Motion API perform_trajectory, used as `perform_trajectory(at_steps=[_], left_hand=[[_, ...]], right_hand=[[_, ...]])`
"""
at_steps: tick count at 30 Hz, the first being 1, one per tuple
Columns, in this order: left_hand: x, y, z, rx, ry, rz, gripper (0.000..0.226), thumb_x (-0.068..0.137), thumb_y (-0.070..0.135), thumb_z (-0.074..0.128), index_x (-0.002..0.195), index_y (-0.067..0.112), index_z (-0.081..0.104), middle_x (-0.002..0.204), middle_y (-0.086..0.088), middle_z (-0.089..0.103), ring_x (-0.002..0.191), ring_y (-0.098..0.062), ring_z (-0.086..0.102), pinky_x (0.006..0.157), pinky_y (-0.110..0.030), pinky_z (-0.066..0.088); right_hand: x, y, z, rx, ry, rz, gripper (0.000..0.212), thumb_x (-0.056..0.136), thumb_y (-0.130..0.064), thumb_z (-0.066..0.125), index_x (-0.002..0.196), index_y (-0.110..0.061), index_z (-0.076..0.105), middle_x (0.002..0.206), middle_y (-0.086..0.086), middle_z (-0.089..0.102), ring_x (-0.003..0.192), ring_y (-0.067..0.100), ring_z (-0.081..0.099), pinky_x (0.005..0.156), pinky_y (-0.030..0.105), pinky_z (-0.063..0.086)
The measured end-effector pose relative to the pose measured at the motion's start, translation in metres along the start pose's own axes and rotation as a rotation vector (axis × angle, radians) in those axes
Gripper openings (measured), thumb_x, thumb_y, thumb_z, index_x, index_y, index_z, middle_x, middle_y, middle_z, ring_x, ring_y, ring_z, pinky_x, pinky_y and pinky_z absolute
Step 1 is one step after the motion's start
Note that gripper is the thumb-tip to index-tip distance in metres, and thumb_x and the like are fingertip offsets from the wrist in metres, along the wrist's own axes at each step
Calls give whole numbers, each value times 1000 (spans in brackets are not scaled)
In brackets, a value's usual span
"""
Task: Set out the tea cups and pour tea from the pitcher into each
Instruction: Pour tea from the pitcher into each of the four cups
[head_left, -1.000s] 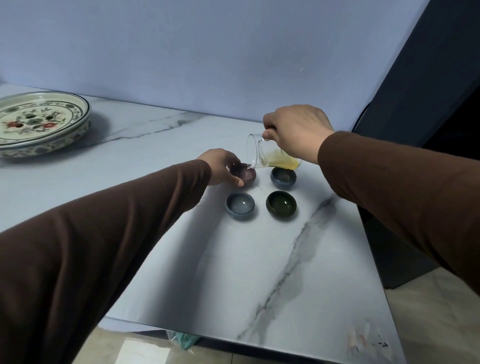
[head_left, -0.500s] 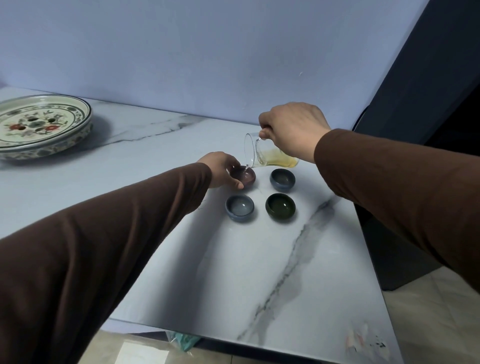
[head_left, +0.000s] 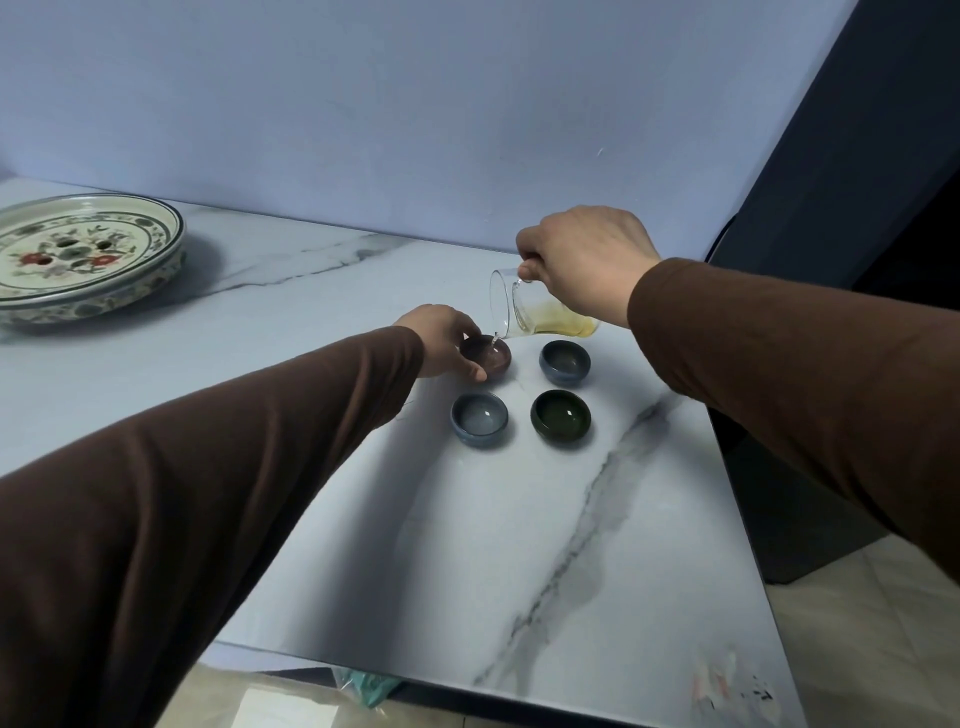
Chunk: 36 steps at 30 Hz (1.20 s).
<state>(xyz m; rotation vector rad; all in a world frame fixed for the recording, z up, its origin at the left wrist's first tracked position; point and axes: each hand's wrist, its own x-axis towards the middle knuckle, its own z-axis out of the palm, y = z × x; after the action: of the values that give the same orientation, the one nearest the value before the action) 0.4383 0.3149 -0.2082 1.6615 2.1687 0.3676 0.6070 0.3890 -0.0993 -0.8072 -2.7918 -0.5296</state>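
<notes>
Several small tea cups stand in a square on the marble table (head_left: 597, 545). My left hand (head_left: 447, 338) grips the brown cup (head_left: 491, 357) at the back left by its rim. My right hand (head_left: 587, 260) holds the glass pitcher (head_left: 540, 312) by its handle, tipped on its side, its spout right over the brown cup. Yellow tea lies in the pitcher's low side and a thin stream runs into the brown cup. The dark blue cup (head_left: 564, 362), the light blue cup (head_left: 479, 419) and the green cup (head_left: 560, 418) stand untouched.
A large painted ceramic tea tray (head_left: 78, 254) sits at the far left of the table. A lilac wall rises behind. The table's right edge drops to a dark panel (head_left: 831, 156) and tiled floor (head_left: 857, 649).
The pitcher has risen a little over the brown cup and keeps pouring. My left hand stays on the brown cup. The other cups have not moved.
</notes>
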Motion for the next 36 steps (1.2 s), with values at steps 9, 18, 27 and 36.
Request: perform_trajectory(at_steps=[9, 18, 27, 36], left_hand=[[3, -1, -2, 53, 2, 16, 65, 65, 50, 79, 123, 27, 62, 114, 1, 63, 113, -22, 51, 97, -40, 46], [3, 1, -2, 92, -9, 16, 65, 67, 50, 77, 124, 26, 60, 115, 1, 63, 113, -22, 50, 97, -40, 45], [-23, 2, -15, 25, 86, 60, 67, 70, 43, 79, 130, 24, 54, 120, 0, 59, 111, -21, 53, 93, -36, 45], [-74, 9, -3, 20, 29, 102, 53, 67, 52, 76, 115, 33, 63, 100, 14, 57, 101, -14, 49, 88, -33, 45]], right_hand=[[0, 1, 2, -4, 17, -7, 21, 101, -33, 46, 82, -24, 48, 75, -1, 52, 74, 27, 47, 61, 32, 29], [-18, 15, 9, 203, -39, 182, 19, 98, -39, 46, 91, -27, 60, 84, -3, 57, 81, 25, 47, 68, 32, 31], [-59, 22, 9, 492, -48, 381, 22, 96, -41, 45, 87, -31, 62, 89, -6, 62, 87, 24, 55, 68, 32, 34], [-81, 2, -10, 447, -11, 264, 22, 95, -42, 49, 94, -27, 65, 93, -3, 67, 91, 25, 57, 68, 32, 34]])
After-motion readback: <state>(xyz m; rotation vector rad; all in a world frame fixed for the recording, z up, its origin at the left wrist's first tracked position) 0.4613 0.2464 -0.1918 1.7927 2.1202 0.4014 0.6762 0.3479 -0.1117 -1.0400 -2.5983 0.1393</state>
